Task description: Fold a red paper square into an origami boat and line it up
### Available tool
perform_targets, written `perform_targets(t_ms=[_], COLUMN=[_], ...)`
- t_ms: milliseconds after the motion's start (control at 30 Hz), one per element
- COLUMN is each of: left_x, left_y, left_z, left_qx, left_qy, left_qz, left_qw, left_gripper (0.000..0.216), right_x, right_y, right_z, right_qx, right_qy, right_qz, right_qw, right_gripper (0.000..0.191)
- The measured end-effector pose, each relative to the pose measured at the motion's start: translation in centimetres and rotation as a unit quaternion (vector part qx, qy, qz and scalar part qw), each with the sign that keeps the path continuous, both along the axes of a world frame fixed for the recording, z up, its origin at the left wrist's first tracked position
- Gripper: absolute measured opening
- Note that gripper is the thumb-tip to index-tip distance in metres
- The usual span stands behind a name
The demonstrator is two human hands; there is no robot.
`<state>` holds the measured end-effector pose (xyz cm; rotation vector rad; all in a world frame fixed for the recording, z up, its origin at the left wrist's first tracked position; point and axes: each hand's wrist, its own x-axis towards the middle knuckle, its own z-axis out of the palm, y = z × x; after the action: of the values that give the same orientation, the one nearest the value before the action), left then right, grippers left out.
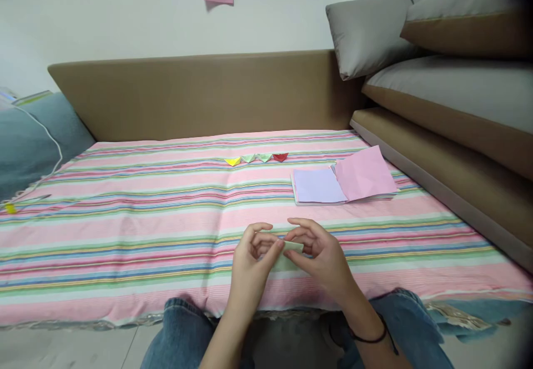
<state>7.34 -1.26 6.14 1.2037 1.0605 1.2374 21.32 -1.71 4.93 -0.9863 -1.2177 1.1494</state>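
Observation:
A pale green piece of folded paper point(295, 245) is pinched between both hands, just above the front part of the striped cloth. My left hand point(259, 249) holds its left side, thumb pressed against the fingers. From the other side, my right hand point(315, 247) grips the paper with the thumb in front and the index finger raised and curved. The fingers cover part of the paper, so its full shape is hidden. Farther back lie small folded paper pieces in a row: a yellow one point(232, 161), two light green ones point(248, 158) and a dark red one point(280, 157).
An open pad of coloured paper, with a lavender sheet point(318, 186) and a pink sheet point(366, 173), lies right of centre. Grey and brown cushions point(449, 97) are stacked at the right. Scissors point(35, 200), a yellow object point(10, 208) and a white cable point(54, 141) are at the left.

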Motion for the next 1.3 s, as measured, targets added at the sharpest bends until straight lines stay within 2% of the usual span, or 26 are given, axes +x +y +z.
perform_targets(t_ms=[133,267,333,433,500,733,867,1000,1133,1300], left_x=[-0.5,-0.6,-0.6,-0.5,-0.4,-0.6,-0.7,-0.4,-0.1,0.3], left_y=[0.0,0.2,0.3,0.4,0.3,0.2,0.1,0.1,0.0,-0.1], left_z=[0.3,0.7,0.6,0.4,0.3,-0.3,-0.4,-0.5,-1.0,-1.0], left_qx=[-0.024,-0.018,-0.024,-0.038,-0.048,-0.078,-0.08,-0.058,-0.049,-0.104], left_qy=[-0.061,-0.119,-0.141,-0.145,-0.121,-0.017,-0.005,0.032,0.072,0.009], left_qz=[0.047,0.098,0.104,0.082,0.052,-0.069,-0.076,-0.104,-0.061,-0.054], left_qw=[0.997,0.988,0.984,0.985,0.99,0.994,0.994,0.992,0.994,0.993], left_gripper=[0.03,0.035,0.036,0.036,0.035,0.033,0.031,0.02,0.027,0.025], right_x=[-0.4,-0.6,-0.6,-0.3,0.0,0.4,0.5,0.6,0.5,0.4], right_y=[-0.3,-0.4,-0.4,-0.1,0.0,-0.1,-0.3,-0.4,-0.4,-0.2], right_z=[-0.2,-0.3,-0.3,-0.2,-0.1,-0.3,-0.4,-0.4,-0.4,-0.9], right_qx=[-0.015,-0.086,-0.104,-0.101,-0.094,-0.07,-0.087,-0.064,-0.06,-0.068], right_qy=[0.005,0.051,0.07,0.089,0.105,0.093,0.107,0.053,0.029,0.022], right_qz=[0.014,0.062,0.036,-0.038,-0.062,-0.057,-0.052,-0.063,-0.053,-0.072], right_qw=[1.0,0.993,0.992,0.99,0.988,0.992,0.989,0.995,0.996,0.995], right_gripper=[0.045,0.042,0.04,0.041,0.042,0.04,0.043,0.042,0.04,0.036])
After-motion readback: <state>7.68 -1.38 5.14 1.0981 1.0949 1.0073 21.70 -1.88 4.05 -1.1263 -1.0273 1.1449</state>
